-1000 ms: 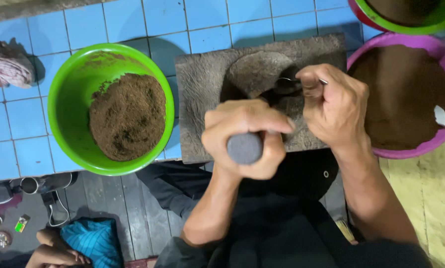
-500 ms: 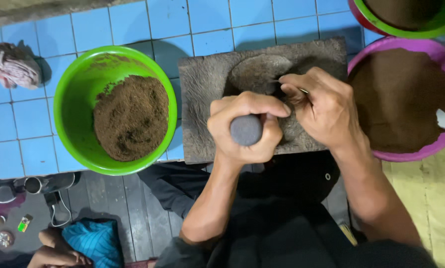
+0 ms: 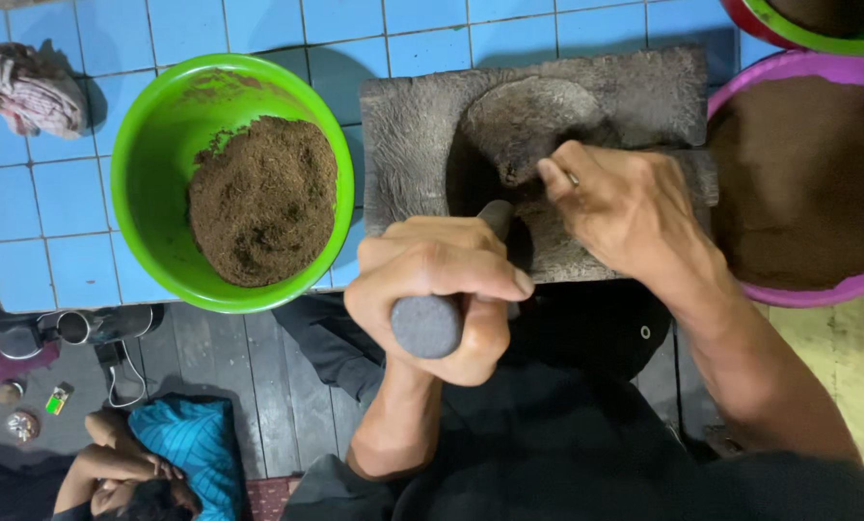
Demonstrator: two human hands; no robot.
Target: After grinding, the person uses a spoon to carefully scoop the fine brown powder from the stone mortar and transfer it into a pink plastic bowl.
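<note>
Head view: left hand (image 3: 437, 289) clenched round grey stone pestle (image 3: 426, 324), tip down in hollow of grey rectangular stone mortar slab (image 3: 422, 125). Right hand (image 3: 625, 207) rests on the slab, fingers curled; cannot tell if it grips anything. Green plastic bowl of brown powder (image 3: 152, 174) left of slab.

Home workshop w/ blue-tiled counter (image 3: 27, 193) — stone mortar (image 3: 432, 125), powder basins (image 3: 152, 183).

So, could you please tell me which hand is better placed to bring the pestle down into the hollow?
Left hand: it already grips the grey pestle above the stone slab; the right hand rests at the hollow.
</note>
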